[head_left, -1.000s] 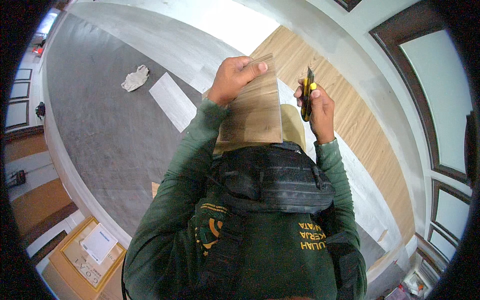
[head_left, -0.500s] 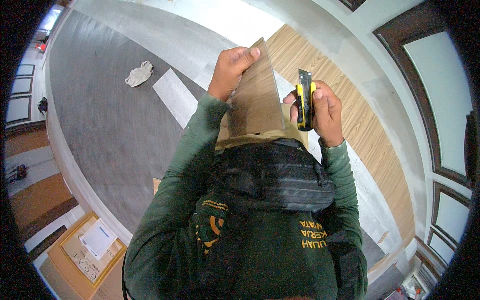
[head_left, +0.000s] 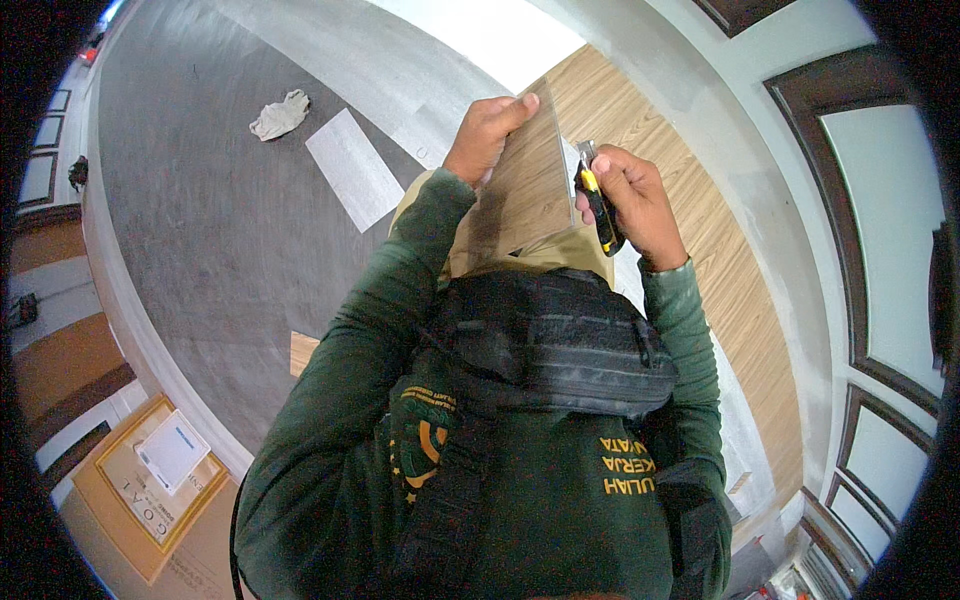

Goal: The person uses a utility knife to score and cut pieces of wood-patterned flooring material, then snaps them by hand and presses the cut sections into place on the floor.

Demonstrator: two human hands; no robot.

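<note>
My left hand (head_left: 487,134) grips the top edge of a wood-look floor plank piece (head_left: 525,185), held up in front of my chest and tilted. My right hand (head_left: 632,203) is closed around a yellow and black utility knife (head_left: 598,203), its blade end touching the plank's right edge. Both green sleeves rise from the lower edge, over a black chest pack (head_left: 555,345).
Laid wood-look planks (head_left: 720,250) run along the right by a white wall with dark-framed panels (head_left: 880,180). Grey underlay floor (head_left: 200,220) holds a loose pale plank (head_left: 353,168), a crumpled white rag (head_left: 280,115) and a small wood offcut (head_left: 302,352). A cardboard box (head_left: 150,480) sits lower left.
The plank has turned from flat-on toward edge-on and risen slightly. My right hand has brought the knife from beside the plank in against its right edge.
</note>
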